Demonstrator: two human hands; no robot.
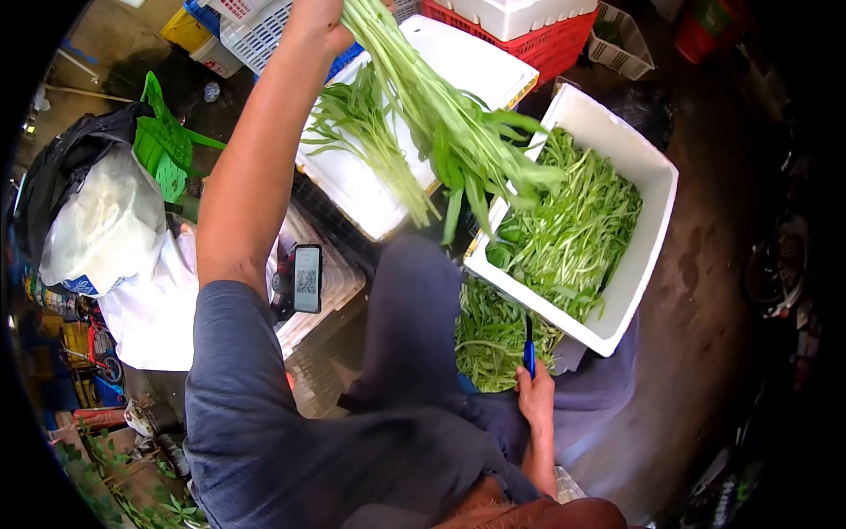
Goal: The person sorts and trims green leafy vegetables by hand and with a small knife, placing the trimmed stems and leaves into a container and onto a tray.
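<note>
At the top of the head view, my left hand (pixel 322 25) is closed around the stems of a bunch of water spinach (pixel 427 110). Its leafy ends hang down toward a white foam box (pixel 654 207). My right hand (pixel 535 395), low and right of centre, grips a knife (pixel 529 353) by its blue handle, the dark blade pointing up. Cut greens (pixel 586 220) fill much of the foam box. More greens (pixel 493 339) lie below it, close to the knife. A smaller bunch of water spinach (pixel 374 141) rests on a white foam lid (pixel 348 189) under my left forearm.
A phone (pixel 307 278) showing a code stands left of my knee. Farther left are a clear plastic bag (pixel 106 220) and a green plastic chair (pixel 163 141). Red (pixel 546 48) and blue-white crates (pixel 251 40) are stacked at the back. Wet floor (pixel 696 291) extends right of the box.
</note>
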